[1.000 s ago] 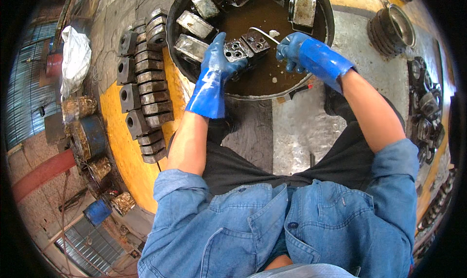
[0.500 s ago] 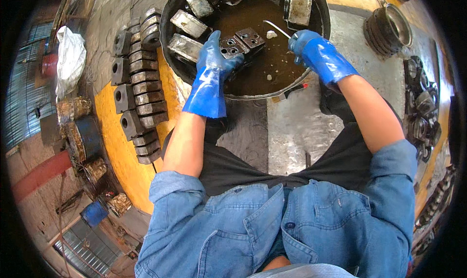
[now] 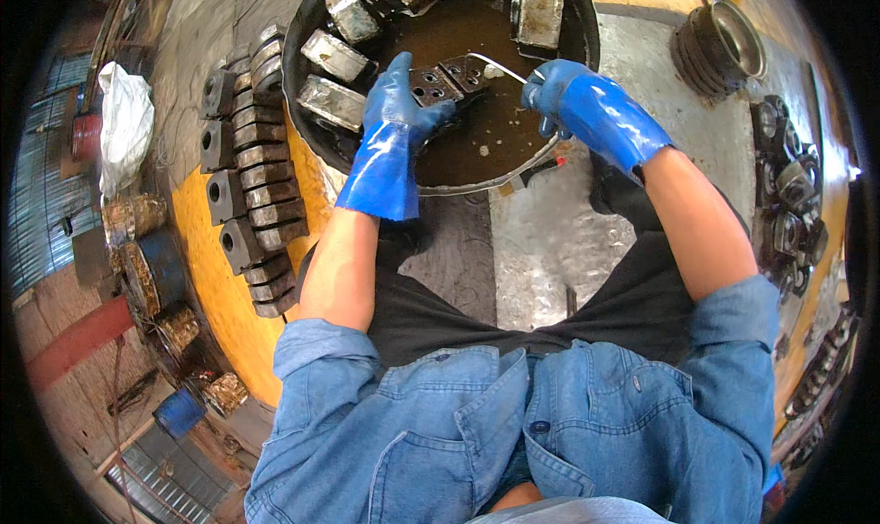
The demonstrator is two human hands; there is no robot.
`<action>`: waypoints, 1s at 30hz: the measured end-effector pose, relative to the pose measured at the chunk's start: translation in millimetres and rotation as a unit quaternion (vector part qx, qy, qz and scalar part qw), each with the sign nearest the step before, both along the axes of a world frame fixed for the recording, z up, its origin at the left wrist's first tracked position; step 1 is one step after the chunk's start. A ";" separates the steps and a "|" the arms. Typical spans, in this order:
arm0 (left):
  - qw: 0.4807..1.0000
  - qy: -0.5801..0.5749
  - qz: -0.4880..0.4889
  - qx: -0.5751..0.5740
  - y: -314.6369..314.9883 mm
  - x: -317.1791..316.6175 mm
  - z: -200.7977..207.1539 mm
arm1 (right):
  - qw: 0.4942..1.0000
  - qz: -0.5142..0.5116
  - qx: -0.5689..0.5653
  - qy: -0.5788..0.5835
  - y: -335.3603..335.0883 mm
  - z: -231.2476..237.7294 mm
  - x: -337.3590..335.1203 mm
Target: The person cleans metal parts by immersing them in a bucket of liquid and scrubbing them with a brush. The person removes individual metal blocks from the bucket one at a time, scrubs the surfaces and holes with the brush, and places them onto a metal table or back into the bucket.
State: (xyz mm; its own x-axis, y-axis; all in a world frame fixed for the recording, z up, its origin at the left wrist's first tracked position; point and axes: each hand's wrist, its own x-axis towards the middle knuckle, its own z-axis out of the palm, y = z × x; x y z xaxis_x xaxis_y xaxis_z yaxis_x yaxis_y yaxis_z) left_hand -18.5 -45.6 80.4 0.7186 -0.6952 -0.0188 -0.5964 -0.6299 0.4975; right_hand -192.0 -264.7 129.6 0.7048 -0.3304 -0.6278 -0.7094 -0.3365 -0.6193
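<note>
Both of my hands wear blue rubber gloves. My left hand (image 3: pixel 394 107) grips the left end of a dark metal block (image 3: pixel 449 82) with several round holes in its upper face. The block is held over brown liquid in a round black basin (image 3: pixel 440 190). My right hand (image 3: pixel 555 95) is closed around a thin, bent metal rod (image 3: pixel 496 64). The rod's curved tip reaches the far right end of the block; whether it enters a hole is too small to tell. Part of the block is hidden behind my left fingers.
Several metal blocks (image 3: pixel 337 56) line the basin's inner edge. Left of it, rows of dark blocks (image 3: pixel 266 176) stand on the floor. Metal rings (image 3: pixel 720 47) are stacked at the far right, above a heap of dark metal parts (image 3: pixel 788 180). A white sack (image 3: pixel 126 125) lies far left.
The rod's tip has come down from above the liquid beside the block onto the block's right end. The right hand has shifted slightly left. My left hand still grips the block.
</note>
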 end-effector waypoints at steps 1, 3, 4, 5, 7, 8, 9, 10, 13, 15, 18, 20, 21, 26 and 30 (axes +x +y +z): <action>1.000 -0.003 -0.002 0.005 1.0 -0.1 0.7 | 0.995 0.019 0.030 -0.096 -7.0 -10.6 -13.7; 1.000 0.003 0.005 0.014 -0.3 0.6 -0.2 | 0.998 0.025 0.005 -0.060 -9.3 -19.0 -11.1; 1.000 0.005 0.008 0.018 -0.7 1.0 -0.6 | 0.999 0.029 -0.008 -0.042 -11.1 -24.5 -5.3; 1.000 0.023 0.005 0.005 -1.2 0.7 -0.3 | 0.999 -0.005 0.020 0.031 -13.5 -41.8 5.8; 0.999 0.032 0.018 0.005 8.4 4.8 -7.8 | 0.999 0.004 0.007 0.043 -0.7 -30.8 14.9; 0.999 0.036 0.023 0.003 8.4 4.4 -6.1 | 0.999 0.006 -0.001 0.049 1.5 -26.1 16.1; 0.998 0.060 0.023 0.008 7.4 5.2 -0.9 | 0.999 0.022 -0.001 0.025 3.7 -32.1 19.5; 1.000 0.028 0.008 0.007 9.0 5.8 -2.0 | 0.999 0.007 0.032 0.031 4.2 -32.2 19.5; 0.999 -0.027 -0.014 0.011 17.2 9.0 -5.1 | 0.993 -0.026 0.109 0.025 14.2 -19.5 18.4; 1.000 -0.013 -0.002 0.028 19.3 7.2 0.0 | 0.990 -0.032 0.136 -0.013 17.7 -22.3 13.9; 0.999 -0.013 0.007 0.038 27.0 11.3 -0.4 | 0.988 -0.027 0.151 -0.021 24.5 -28.4 16.9; 1.000 -0.010 0.002 0.027 31.5 15.3 -6.0 | 0.987 -0.020 0.161 -0.019 27.3 -27.4 18.5; 1.000 -0.008 0.000 0.022 33.9 17.5 -8.3 | 0.986 -0.016 0.165 -0.018 27.7 -25.0 19.9; 0.999 0.019 -0.009 0.029 38.5 18.2 -7.4 | 0.985 0.042 0.163 -0.032 2.7 -3.7 11.4; 0.999 0.013 -0.019 0.026 37.0 20.7 -9.3 | 0.997 0.061 0.047 0.001 -1.3 -16.1 27.7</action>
